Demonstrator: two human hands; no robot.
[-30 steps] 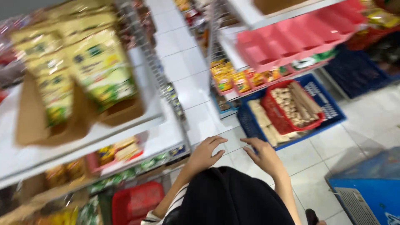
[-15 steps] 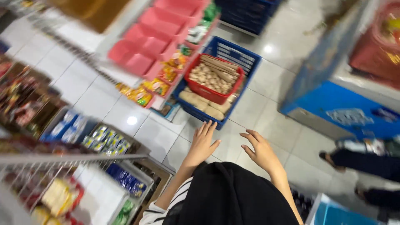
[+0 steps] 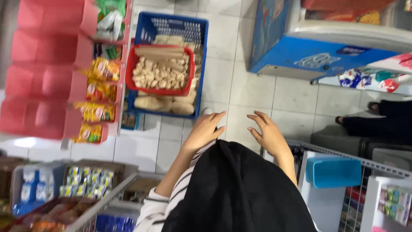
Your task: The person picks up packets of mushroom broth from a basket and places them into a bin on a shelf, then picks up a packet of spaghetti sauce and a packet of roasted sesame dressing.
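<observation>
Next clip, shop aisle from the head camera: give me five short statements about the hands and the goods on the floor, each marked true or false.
1. Both hands are empty. True: the left hand and the right hand hold nothing, fingers spread.
2. The red basket sits in the blue crate. True.
3. The red basket is empty. False: it holds pale snack pieces.
4. The left hand touches the crate. False: it is held apart from it, above the tiled floor.
5. The blue chest freezer stands right of the crate. True.
</observation>
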